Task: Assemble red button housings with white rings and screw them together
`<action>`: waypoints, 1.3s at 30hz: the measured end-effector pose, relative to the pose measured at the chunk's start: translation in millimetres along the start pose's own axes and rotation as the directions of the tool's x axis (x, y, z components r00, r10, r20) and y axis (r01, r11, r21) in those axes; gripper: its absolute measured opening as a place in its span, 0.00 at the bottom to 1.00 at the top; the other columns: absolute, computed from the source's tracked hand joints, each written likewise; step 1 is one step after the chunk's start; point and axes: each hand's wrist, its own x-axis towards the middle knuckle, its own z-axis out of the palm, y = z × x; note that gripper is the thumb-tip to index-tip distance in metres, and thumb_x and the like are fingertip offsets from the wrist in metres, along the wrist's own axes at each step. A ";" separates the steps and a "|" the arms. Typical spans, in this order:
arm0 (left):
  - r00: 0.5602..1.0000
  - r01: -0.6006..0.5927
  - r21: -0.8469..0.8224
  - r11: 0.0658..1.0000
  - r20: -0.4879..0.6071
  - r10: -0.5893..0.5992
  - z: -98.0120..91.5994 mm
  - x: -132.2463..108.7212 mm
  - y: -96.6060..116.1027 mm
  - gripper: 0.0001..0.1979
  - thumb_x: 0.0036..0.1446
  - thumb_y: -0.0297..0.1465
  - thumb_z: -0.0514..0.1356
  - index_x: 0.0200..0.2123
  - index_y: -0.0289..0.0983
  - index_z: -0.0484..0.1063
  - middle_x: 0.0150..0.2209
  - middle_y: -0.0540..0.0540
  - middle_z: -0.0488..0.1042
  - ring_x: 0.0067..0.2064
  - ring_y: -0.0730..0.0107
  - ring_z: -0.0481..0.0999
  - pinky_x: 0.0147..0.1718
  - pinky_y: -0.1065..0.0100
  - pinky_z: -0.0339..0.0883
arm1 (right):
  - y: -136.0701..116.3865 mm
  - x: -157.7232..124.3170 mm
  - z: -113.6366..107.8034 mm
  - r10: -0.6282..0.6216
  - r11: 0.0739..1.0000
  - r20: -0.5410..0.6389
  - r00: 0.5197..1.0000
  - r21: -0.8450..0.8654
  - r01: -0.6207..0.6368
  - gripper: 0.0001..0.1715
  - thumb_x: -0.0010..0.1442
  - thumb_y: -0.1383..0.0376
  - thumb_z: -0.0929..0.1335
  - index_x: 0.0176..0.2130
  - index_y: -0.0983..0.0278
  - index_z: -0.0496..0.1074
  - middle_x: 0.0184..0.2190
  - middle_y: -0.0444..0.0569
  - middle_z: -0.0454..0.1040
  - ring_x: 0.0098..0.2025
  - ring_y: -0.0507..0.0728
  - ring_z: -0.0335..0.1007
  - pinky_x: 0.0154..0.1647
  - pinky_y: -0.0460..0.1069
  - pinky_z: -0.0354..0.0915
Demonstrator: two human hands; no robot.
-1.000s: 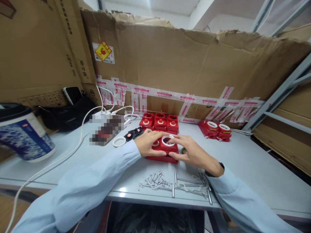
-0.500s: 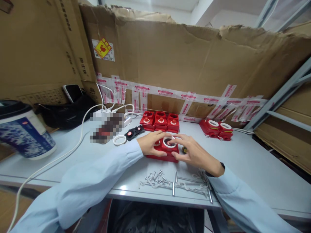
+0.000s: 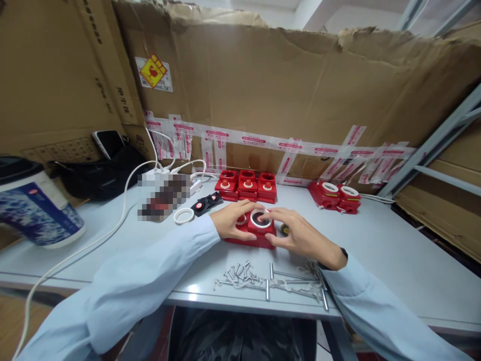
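Note:
A red plastic housing (image 3: 252, 241) lies on the table in front of me, with a white ring (image 3: 260, 225) around a dark round disc (image 3: 258, 218) on its top. My left hand (image 3: 233, 220) is closed around its left side, thumb at the front and fingers reaching over the top. From the right, my right hand (image 3: 295, 231) grips the same housing, its thumb on the front edge and a fingertip on the disc inside the ring. Behind the right hand, the yellow-and-black end of a tool (image 3: 284, 229) peeks out. A loose white ring (image 3: 184, 216) lies to the left.
Several screws (image 3: 240, 273) and metal T-bars on cords (image 3: 267, 290) lie at the front edge. Behind stand three red housings (image 3: 247, 186); two ringed ones (image 3: 334, 197) sit right. Black discs (image 3: 207, 203), a power strip (image 3: 196, 186) and a cup (image 3: 41, 205) are left. Cardboard (image 3: 255, 90) walls the back.
The view has shifted slightly. Both hands remain on the red housing, and the right fingertip stays at the disc within the white ring. Nothing else has visibly moved.

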 end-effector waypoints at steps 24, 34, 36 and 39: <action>0.980 0.143 0.050 0.989 0.133 -0.148 7.3 1.4 -2.0 0.35 0.46 0.44 0.63 0.53 0.37 0.53 0.58 0.37 0.62 0.55 0.52 0.66 0.51 0.60 0.62 | 16.0 4.6 0.4 -0.053 0.980 0.108 0.993 0.198 0.030 0.21 0.54 0.59 0.69 0.48 0.61 0.69 0.48 0.49 0.73 0.49 0.57 0.68 0.52 0.52 0.61; 0.954 0.215 0.041 0.976 0.204 -0.219 1.8 5.0 0.7 0.37 0.45 0.43 0.64 0.54 0.37 0.52 0.58 0.37 0.61 0.56 0.54 0.66 0.52 0.61 0.60 | 32.6 -8.0 -40.6 0.215 0.972 0.008 0.977 0.094 -0.215 0.27 0.52 0.53 0.68 0.48 0.63 0.68 0.46 0.53 0.72 0.48 0.59 0.69 0.49 0.53 0.64; 0.946 0.238 0.055 0.970 0.212 -0.244 0.8 5.4 2.6 0.37 0.45 0.43 0.64 0.54 0.38 0.52 0.57 0.37 0.62 0.55 0.54 0.67 0.51 0.61 0.60 | 43.7 -14.4 -45.1 0.365 0.931 0.174 0.914 -0.042 -0.364 0.32 0.48 0.50 0.69 0.48 0.65 0.68 0.43 0.55 0.73 0.45 0.61 0.70 0.45 0.53 0.65; 0.940 0.249 0.074 0.966 0.222 -0.260 -0.2 6.1 4.7 0.37 0.45 0.43 0.64 0.54 0.37 0.52 0.57 0.37 0.63 0.54 0.54 0.67 0.49 0.61 0.61 | 56.8 -20.4 -39.0 0.489 0.872 0.394 0.778 -0.201 -0.447 0.37 0.41 0.48 0.71 0.47 0.64 0.69 0.40 0.54 0.74 0.40 0.62 0.71 0.38 0.52 0.65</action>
